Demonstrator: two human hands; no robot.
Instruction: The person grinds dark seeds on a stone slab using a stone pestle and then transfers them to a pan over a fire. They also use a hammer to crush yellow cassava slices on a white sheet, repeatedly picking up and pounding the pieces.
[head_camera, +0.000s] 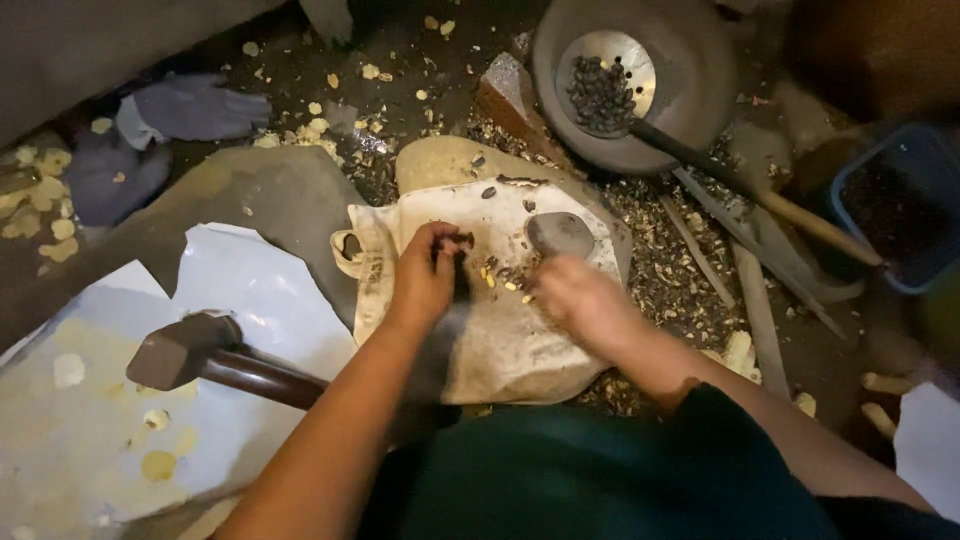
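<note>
left hand (425, 275): clenched on small dark piece | right hand (580, 300): blurred, grip unclear | both over stained cream cloth sack (500, 340) | dark-headed hammer (185, 350) on white sheet (250, 290)

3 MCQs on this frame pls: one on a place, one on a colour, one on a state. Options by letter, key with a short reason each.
1. Where does the hammer lie?
A. On the pale sheet left of the person
B. Inside the round pan
C. Across the cloth

2. What colour is the tub at the right edge?
A. Red
B. Blue
C. Yellow

3. What is the left hand doing?
A. Lying flat and open on the floor
B. Gripping the hammer
C. Pinching a small dark piece over the cloth

Key: 1 A, its head and handle rest on the pale sheet. 2 B, its rim shows blue. 3 C, the fingers close on a dark bit above the cloth; the right hand is blurred.
</note>
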